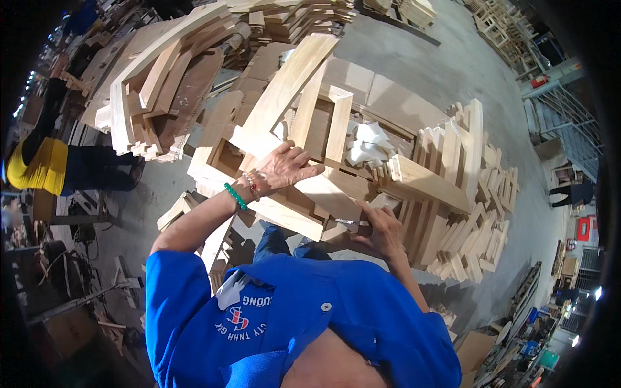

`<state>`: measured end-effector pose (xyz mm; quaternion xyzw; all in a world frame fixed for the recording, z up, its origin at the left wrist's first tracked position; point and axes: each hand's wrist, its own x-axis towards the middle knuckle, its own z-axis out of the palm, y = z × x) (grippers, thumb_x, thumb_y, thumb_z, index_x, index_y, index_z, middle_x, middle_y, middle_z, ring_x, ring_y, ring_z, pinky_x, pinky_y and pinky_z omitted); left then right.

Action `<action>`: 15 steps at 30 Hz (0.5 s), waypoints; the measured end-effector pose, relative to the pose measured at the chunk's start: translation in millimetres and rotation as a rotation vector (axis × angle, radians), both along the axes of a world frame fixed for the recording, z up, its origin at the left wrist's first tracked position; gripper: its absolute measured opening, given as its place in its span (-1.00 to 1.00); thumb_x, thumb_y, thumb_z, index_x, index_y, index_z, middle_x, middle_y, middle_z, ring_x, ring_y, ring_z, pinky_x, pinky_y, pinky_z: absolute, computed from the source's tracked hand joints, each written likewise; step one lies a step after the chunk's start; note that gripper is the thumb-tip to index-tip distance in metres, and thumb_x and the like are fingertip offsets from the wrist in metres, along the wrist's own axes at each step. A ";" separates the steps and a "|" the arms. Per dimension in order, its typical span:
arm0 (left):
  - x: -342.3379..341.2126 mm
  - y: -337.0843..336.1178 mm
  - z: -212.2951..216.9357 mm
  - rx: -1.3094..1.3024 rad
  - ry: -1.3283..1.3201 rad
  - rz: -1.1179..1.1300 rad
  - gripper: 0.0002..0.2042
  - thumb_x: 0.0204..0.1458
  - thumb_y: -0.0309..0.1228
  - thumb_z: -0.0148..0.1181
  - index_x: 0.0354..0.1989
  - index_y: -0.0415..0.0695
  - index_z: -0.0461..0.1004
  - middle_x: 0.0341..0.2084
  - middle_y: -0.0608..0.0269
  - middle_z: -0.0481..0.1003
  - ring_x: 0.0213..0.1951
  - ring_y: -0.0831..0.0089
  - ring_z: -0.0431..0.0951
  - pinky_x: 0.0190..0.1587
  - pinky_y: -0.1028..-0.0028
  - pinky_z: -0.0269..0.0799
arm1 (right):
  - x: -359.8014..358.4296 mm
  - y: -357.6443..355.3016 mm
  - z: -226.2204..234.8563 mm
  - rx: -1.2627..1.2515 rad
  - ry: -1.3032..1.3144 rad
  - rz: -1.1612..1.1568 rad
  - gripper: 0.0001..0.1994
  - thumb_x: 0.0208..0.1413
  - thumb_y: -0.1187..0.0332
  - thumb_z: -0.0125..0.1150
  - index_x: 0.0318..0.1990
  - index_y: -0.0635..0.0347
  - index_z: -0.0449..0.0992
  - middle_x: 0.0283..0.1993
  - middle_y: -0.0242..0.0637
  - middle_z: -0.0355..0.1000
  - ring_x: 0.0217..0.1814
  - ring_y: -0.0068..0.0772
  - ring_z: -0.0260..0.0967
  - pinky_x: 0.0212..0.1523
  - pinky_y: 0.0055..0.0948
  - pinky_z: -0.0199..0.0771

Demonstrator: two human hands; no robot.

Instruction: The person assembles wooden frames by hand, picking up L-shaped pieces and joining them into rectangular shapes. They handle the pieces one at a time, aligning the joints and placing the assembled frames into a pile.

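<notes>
An angled wooden frame piece (288, 90) lies across a stack of pale timber in front of me. Over its corner my left hand (283, 169) is bent, gripping the wood from above. A green beaded bracelet and a second string of beads circle that wrist. To the right, my right hand (383, 231) pinches a slim silver tool (352, 222) beside the near end of the frame piece. The exact kind of that tool is too small to tell. Crumpled white sheets (370, 145) rest among the timber just beyond my hands.
Angled wooden pieces (453, 161) stand packed together at the right. Another pile of frame pieces (158, 84) sits on a board at the far left. A person in a yellow top (45, 158) is at the left, and another person (572, 193) stands far right.
</notes>
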<state>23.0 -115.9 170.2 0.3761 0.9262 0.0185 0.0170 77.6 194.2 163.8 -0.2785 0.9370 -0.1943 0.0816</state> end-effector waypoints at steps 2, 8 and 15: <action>1.4 -5.4 8.9 0.002 0.174 0.077 -0.31 -0.16 -0.53 0.14 0.22 0.23 0.13 0.01 0.13 0.31 0.13 0.26 0.28 0.24 0.13 0.03 | -6.4 -5.0 1.9 -0.058 0.035 0.023 -0.19 -0.42 0.22 0.47 0.16 0.01 0.31 -0.30 -0.24 0.44 -0.26 -0.18 0.36 -0.18 -0.30 0.41; 9.7 -14.6 52.2 0.728 0.626 0.642 0.00 -0.35 -0.51 0.35 0.36 0.01 -0.11 0.28 -0.09 0.02 0.34 0.06 -0.04 0.35 0.05 -0.30 | -19.8 -27.0 8.0 -0.598 -0.381 -0.160 -0.32 -0.30 0.31 0.41 0.10 0.21 0.36 -0.18 -0.22 0.43 -0.15 -0.38 0.39 -0.08 -0.44 0.38; -23.4 54.3 42.4 2.010 -0.777 0.376 -0.24 -0.01 -0.37 0.24 0.30 -0.10 -0.12 0.15 -0.03 0.24 0.13 0.32 0.32 0.05 0.34 0.38 | -37.3 -65.1 -13.8 -0.917 -0.731 -0.305 -0.32 -0.15 0.34 0.34 0.19 0.29 0.26 -0.01 -0.16 0.42 -0.08 -0.40 0.39 -0.02 -0.42 0.38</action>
